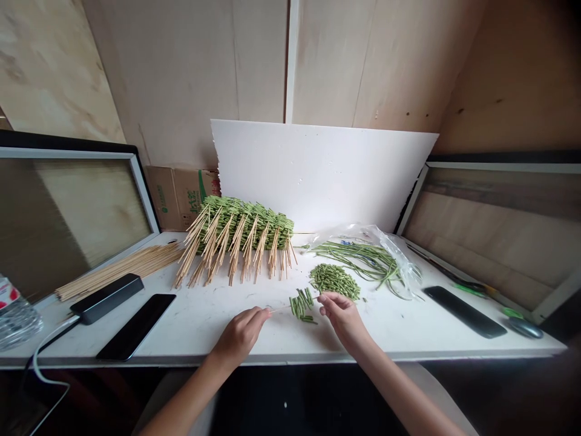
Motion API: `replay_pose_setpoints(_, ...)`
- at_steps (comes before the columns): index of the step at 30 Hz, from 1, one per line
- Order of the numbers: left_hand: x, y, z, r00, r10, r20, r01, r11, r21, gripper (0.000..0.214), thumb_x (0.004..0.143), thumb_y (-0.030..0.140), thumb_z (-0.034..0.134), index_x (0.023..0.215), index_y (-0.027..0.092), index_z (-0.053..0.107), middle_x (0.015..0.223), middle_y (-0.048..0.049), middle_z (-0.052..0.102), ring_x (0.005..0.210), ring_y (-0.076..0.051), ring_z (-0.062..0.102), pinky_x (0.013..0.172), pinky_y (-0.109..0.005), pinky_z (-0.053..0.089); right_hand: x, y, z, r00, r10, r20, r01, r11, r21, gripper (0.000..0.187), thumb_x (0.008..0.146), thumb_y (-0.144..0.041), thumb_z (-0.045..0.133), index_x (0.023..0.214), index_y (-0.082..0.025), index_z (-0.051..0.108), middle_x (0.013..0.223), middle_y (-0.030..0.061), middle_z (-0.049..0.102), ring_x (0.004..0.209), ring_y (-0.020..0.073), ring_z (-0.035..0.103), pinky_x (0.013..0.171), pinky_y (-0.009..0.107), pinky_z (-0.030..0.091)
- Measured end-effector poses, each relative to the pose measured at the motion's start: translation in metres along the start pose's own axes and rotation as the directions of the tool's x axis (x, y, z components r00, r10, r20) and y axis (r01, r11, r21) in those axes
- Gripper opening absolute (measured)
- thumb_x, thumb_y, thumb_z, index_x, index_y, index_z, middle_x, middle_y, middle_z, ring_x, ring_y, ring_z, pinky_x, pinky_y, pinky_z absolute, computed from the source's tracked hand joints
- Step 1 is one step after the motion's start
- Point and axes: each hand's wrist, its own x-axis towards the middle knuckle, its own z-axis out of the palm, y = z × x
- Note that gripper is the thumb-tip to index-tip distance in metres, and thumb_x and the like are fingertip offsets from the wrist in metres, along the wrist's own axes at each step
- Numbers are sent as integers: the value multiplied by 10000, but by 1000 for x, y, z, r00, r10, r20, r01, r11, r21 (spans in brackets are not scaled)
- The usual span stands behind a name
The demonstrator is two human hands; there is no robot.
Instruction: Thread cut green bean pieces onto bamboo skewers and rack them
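My left hand (242,332) is closed in a pinch on the blunt end of a thin bamboo skewer (280,309). Several cut green bean pieces (301,304) are threaded crosswise along the skewer, just above the white table. At its other end, my right hand (340,315) pinches the skewer's tip; whether a bean piece is also between those fingers I cannot tell. A loose bean piece (308,321) lies under the skewer. Right behind my right hand is a heap of cut bean pieces (334,280).
Filled bean skewers (245,230) are stacked at the back left, sticks toward me. Bare skewers (122,266), a black power bank (108,297) and a phone (136,327) lie left. Long beans (363,257) on a plastic bag, a dark phone (465,310) and a mouse (525,327) are right.
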Motion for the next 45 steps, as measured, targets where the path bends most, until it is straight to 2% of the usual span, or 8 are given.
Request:
replay_pose_setpoints(11, 5, 4, -3, 999, 45, -4, -45, 999, 22, 169, 1028, 86, 487, 1055, 161, 636, 746, -24, 650, 656, -159, 657, 628, -278, 578, -6, 10, 14, 1000, -2, 5, 2, 1000, 17, 309, 638, -486, 914, 683, -224, 755, 588, -11, 594, 580, 141, 488, 637, 316, 416)
replay_pose_setpoints(13, 4, 3, -3, 1000, 25, -7, -25, 1000, -15, 180, 1034, 96, 479, 1069, 168, 640, 775, -31, 672, 688, -161, 682, 661, -276, 597, -9, 9, 16, 1000, 0, 0, 0, 1000, -13, 292, 670, -484, 898, 725, -226, 774, 606, -4, 618, 588, 144, 501, 656, 323, 426)
replay_pose_setpoints(18, 1, 0, 0, 998, -50, -42, 45, 991, -124, 210, 1042, 91, 467, 1140, 193, 623, 958, -66, 732, 932, -185, 740, 838, -293, 625, -10, -2, 15, 996, -83, 42, 87, 988, -129, 289, 694, -473, 887, 864, -248, 822, 943, 59, 754, 759, 193, 593, 733, 347, 464)
replay_pose_setpoints(22, 0, -2, 1, 997, -53, -51, 47, 993, -113, 216, 1034, 71, 482, 1154, 193, 614, 970, -66, 734, 946, -185, 740, 848, -297, 625, -7, -4, 9, 995, -66, 68, 75, 988, -138, 407, 706, -459, 885, 1046, -248, 812, 838, 45, 736, 722, 184, 574, 710, 346, 467)
replay_pose_setpoints(27, -1, -1, 1, 997, -57, -49, 53, 996, -73, 198, 1034, 86, 499, 1160, 186, 614, 952, -63, 731, 912, -187, 740, 848, -307, 634, -1, -1, 6, 1000, -25, -19, 24, 999, -31, 407, 655, -509, 905, 938, -232, 809, 849, 61, 742, 785, 220, 614, 714, 349, 471)
replay_pose_setpoints(31, -2, -2, 2, 998, -61, -30, 59, 996, -63, 188, 1035, 98, 505, 1155, 186, 620, 940, -64, 728, 899, -190, 740, 865, -319, 638, 0, -5, 7, 1000, 10, -19, -8, 997, 81, 401, 651, -542, 899, 889, -241, 786, 875, 56, 737, 824, 226, 629, 719, 341, 480)
replay_pose_setpoints(38, -2, -3, 3, 998, -59, -26, 57, 997, -61, 186, 1033, 96, 507, 1146, 183, 627, 955, -64, 732, 916, -193, 741, 876, -319, 634, -4, -7, 10, 998, 56, -12, -55, 992, 117, 329, 646, -469, 923, 860, -249, 803, 900, 54, 750, 876, 235, 652, 758, 342, 498)
replay_pose_setpoints(45, -3, -3, 3, 997, -68, -26, 66, 996, -64, 187, 1029, 78, 503, 1123, 182, 627, 963, -62, 729, 912, -187, 734, 863, -312, 626, -4, -8, 10, 999, 37, 18, -39, 995, 94, 308, 714, -503, 874, 905, -267, 821, 948, 67, 758, 905, 241, 659, 783, 355, 510)
